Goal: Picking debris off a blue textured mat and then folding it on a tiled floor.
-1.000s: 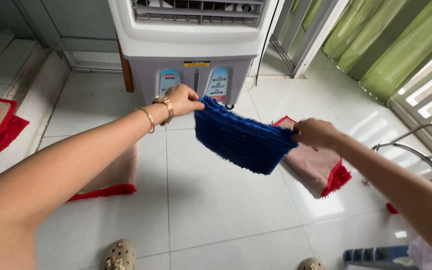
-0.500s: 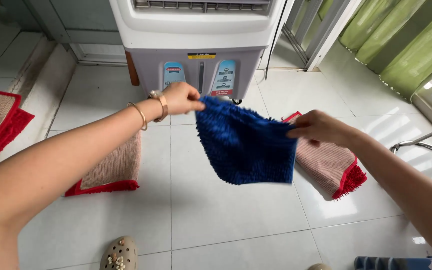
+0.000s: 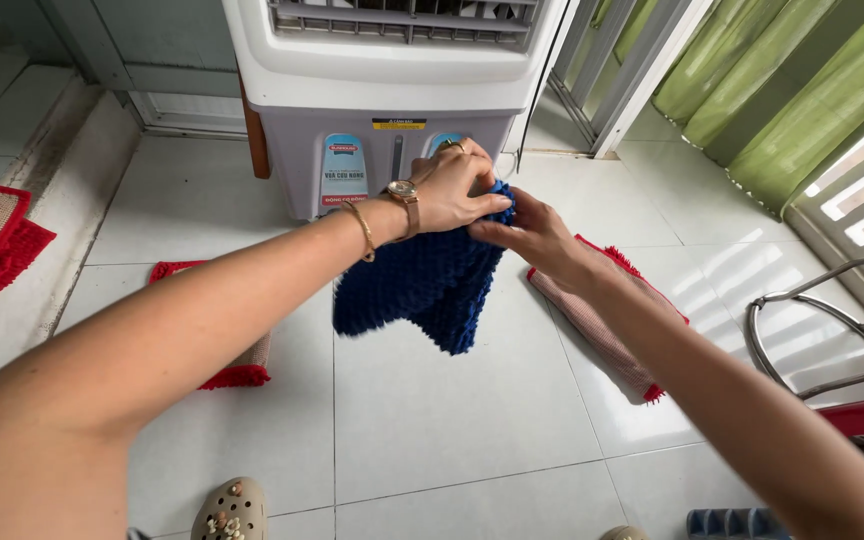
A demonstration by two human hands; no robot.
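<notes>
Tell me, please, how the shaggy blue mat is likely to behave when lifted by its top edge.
Probably floppy: the blue mat hangs in soft folds below the left hand and right hand, which pinch its top edge. It seems light, since fingertips alone carry it. Its thick pile likely gives a sure, non-slippery grip.

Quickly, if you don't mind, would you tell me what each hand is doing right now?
Left hand: closed, gripping the top edge of the blue shaggy mat.
Right hand: fingers pinching the same edge of the mat, beside the left.
</notes>
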